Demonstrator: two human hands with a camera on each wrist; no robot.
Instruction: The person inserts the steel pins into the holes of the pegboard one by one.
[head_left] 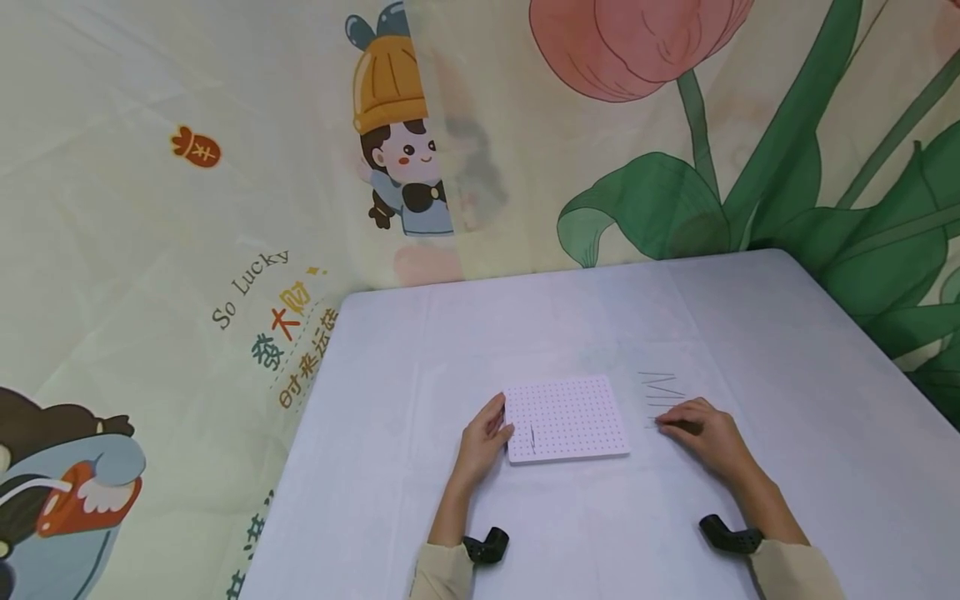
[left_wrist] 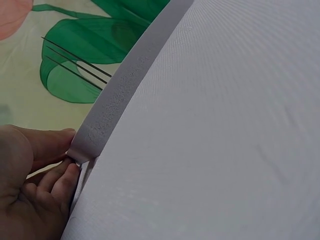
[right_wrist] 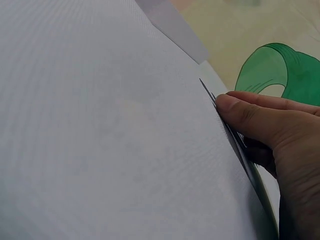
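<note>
A white pegboard (head_left: 566, 417) with rows of small holes lies on the table. My left hand (head_left: 482, 442) grips its left edge, the thumb on the near side and the other fingers at the corner. Thin dark rods (head_left: 533, 437) stand upright in the board near that hand; the left wrist view shows three such rods (left_wrist: 75, 63) rising from it. To the right of the board, several more thin rods (head_left: 665, 389) lie loosely in a column. My right hand (head_left: 708, 437) is at the column's near end, thumb and fingertips pinching a thin rod (right_wrist: 206, 87) low over the table.
A white cloth covers the table (head_left: 360, 500), whose far edge meets a printed fabric backdrop (head_left: 495, 133) with flowers and cartoon figures. Black wrist devices (head_left: 487, 546) are worn below both hands, beside beige sleeves (head_left: 442, 573).
</note>
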